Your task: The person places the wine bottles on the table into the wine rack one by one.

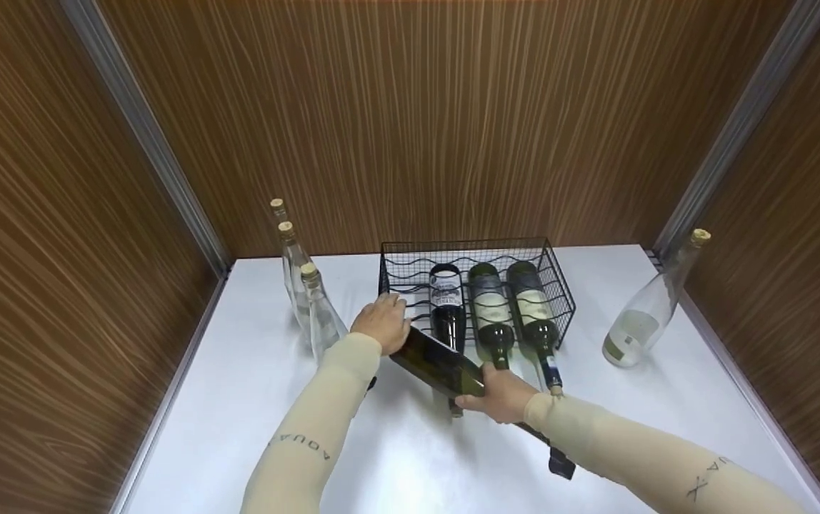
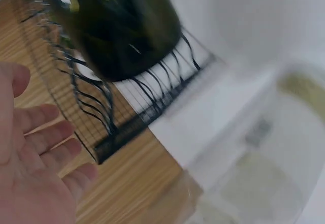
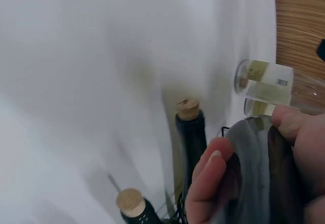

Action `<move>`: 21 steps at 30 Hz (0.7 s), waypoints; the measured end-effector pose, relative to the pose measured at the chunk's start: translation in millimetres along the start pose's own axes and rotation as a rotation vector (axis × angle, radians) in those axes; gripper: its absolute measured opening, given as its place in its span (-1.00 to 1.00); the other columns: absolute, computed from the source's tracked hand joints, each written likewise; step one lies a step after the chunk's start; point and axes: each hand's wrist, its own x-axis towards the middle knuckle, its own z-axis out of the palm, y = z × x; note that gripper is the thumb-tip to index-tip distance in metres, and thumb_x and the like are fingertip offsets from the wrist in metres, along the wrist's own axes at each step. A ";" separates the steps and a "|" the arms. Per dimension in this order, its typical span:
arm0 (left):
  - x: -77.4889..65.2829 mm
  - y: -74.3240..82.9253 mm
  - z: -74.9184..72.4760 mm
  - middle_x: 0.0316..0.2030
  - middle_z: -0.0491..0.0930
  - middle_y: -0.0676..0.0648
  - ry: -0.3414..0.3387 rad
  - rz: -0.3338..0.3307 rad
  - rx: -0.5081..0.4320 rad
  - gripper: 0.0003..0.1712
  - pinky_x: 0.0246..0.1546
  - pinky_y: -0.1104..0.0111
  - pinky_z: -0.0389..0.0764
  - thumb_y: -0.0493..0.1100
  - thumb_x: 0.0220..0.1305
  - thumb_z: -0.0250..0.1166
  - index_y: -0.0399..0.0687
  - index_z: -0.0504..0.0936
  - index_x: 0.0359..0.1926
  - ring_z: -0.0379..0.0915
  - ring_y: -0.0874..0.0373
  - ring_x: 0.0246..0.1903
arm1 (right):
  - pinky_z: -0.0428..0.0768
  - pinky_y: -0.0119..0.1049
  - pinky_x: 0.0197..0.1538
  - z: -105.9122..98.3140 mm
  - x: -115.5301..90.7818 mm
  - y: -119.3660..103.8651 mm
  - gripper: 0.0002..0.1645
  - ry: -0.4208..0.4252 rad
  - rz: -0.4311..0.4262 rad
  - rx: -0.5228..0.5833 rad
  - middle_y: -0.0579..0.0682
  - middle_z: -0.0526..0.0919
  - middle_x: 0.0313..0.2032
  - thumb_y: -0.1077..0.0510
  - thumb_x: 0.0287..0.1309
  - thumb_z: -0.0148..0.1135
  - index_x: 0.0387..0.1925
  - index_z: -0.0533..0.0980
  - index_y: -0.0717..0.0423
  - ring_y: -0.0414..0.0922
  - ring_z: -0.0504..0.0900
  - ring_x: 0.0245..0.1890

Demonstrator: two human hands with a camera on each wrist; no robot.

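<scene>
My right hand (image 1: 503,396) grips a dark green wine bottle (image 1: 435,360) by its shoulder, fingers and thumb curled round the glass. The bottle slants across the front of a black wire wine rack (image 1: 557,282), base toward the left, neck toward the lower right. Beside the bottle's base is my left hand (image 1: 381,321), near the rack's front left corner. In the left wrist view its fingers (image 2: 48,145) are spread and relaxed, apart from the bottle. Three wine bottles lie in the rack: a dark one (image 1: 446,289) and two green ones (image 1: 492,307) (image 1: 533,303), necks toward me.
Several clear corked bottles (image 1: 326,321) stand left of the rack, close to my left forearm. Another clear corked bottle (image 1: 638,325) stands at the right. Wood-grain panels (image 1: 410,128) enclose the white table (image 1: 253,400) at the back and sides.
</scene>
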 end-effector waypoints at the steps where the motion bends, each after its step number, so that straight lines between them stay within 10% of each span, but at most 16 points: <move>1: 2.3 -1.2 1.3 0.17 0.30 -0.21 0.008 -0.009 0.021 -0.45 0.11 0.12 0.31 0.04 0.34 -0.06 -0.23 0.35 0.19 0.16 -0.06 0.19 | 0.54 -0.20 -0.49 0.0 0.2 -1.9 0.03 -0.022 0.023 0.041 0.11 0.54 -0.42 -0.35 -0.08 0.22 0.11 0.18 0.38 -0.07 0.58 -0.58; 9: 22.4 -1.9 7.2 0.18 0.20 -0.43 0.026 -0.207 -0.042 -0.37 -0.17 0.17 0.52 -0.17 0.21 0.04 -0.44 0.21 0.24 0.47 -0.11 -0.17 | 0.46 -0.30 -0.70 7.5 3.3 -8.8 -0.33 -0.056 0.079 0.243 0.10 0.48 -0.48 -0.23 0.02 0.23 -0.17 0.29 0.26 -0.11 0.49 -0.71; 21: 28.4 -8.0 15.3 -0.21 0.59 -0.30 0.011 -0.357 -0.115 -0.28 -0.28 0.15 0.56 -0.29 0.20 0.06 -0.55 -0.01 0.29 0.56 -0.09 -0.30 | 0.44 -0.33 -0.71 26.6 3.9 -7.1 -0.41 -0.001 0.074 0.336 -0.02 0.57 -0.53 -0.19 0.06 0.21 -0.21 0.29 0.23 -0.14 0.44 -0.73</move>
